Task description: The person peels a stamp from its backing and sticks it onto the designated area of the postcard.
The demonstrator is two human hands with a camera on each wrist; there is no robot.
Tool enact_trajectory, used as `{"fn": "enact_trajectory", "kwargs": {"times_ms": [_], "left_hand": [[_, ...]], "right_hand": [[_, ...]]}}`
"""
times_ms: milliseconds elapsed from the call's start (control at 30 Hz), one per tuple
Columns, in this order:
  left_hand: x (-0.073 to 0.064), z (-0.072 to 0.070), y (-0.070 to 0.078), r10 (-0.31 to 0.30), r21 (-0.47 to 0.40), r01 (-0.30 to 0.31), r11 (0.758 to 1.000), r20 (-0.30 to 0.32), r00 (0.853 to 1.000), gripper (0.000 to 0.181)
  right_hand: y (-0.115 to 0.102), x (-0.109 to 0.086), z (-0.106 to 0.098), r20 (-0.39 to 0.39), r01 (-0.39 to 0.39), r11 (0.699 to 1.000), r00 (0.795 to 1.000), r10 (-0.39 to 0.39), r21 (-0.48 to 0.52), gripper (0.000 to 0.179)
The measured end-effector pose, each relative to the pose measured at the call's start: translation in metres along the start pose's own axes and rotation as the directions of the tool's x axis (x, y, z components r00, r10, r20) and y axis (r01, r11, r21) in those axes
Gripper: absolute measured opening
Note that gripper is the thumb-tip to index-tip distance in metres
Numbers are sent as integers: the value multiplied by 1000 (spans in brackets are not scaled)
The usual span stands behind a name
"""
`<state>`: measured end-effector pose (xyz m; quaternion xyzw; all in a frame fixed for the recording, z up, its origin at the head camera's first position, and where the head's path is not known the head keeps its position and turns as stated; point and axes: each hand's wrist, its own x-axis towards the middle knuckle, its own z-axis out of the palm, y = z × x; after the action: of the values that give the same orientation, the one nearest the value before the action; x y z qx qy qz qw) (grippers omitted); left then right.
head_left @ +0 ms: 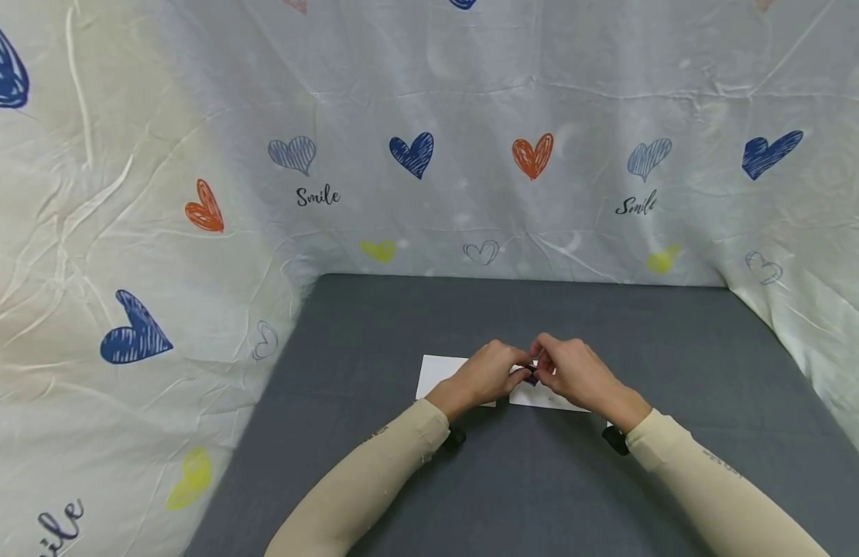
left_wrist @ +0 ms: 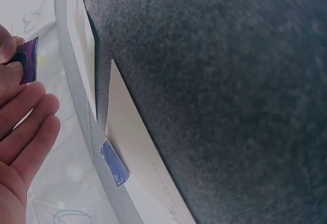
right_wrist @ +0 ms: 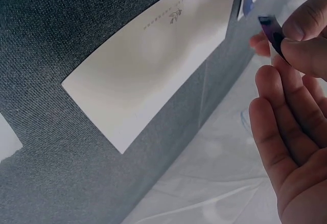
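Observation:
In the head view, my left hand [head_left: 487, 375] and right hand [head_left: 574, 371] meet over two white envelopes. Between their fingertips is a small dark purple piece, apparently a postage stamp [left_wrist: 31, 60]. Fingers and thumbs of both hands pinch it, partly covering it. The right wrist view shows the purple stamp [right_wrist: 272, 32] nearly edge-on, at a right thumb. The left envelope [left_wrist: 138, 147] carries a blue stamp [left_wrist: 113, 163] at its corner. Beneath my right hand lies the right envelope [right_wrist: 153, 55], printed with a small emblem and a line of text.
Dark grey cloth covers the table [head_left: 402, 309]. Part of another white paper [right_wrist: 6, 139] appears at the left edge of the right wrist view. A pale curtain [head_left: 471, 116] with printed hearts hangs behind the table. Black wrist devices [head_left: 616, 441] sit under both forearms.

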<state>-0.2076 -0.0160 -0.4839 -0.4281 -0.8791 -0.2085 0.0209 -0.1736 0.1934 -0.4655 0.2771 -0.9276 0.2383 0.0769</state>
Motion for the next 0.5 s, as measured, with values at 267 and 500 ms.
{"fn": "enact_trajectory", "kwargs": {"times_ms": [267, 500], "left_hand": [[-2, 0, 1, -12, 21, 12, 1000, -2, 1000, 12], [-2, -2, 2, -47, 23, 47, 999, 6, 999, 12]], "right_hand": [[0, 0, -2, 13, 6, 1000, 1000, -5, -26, 24], [2, -1, -11, 28, -5, 999, 1000, 6, -47, 26]]}}
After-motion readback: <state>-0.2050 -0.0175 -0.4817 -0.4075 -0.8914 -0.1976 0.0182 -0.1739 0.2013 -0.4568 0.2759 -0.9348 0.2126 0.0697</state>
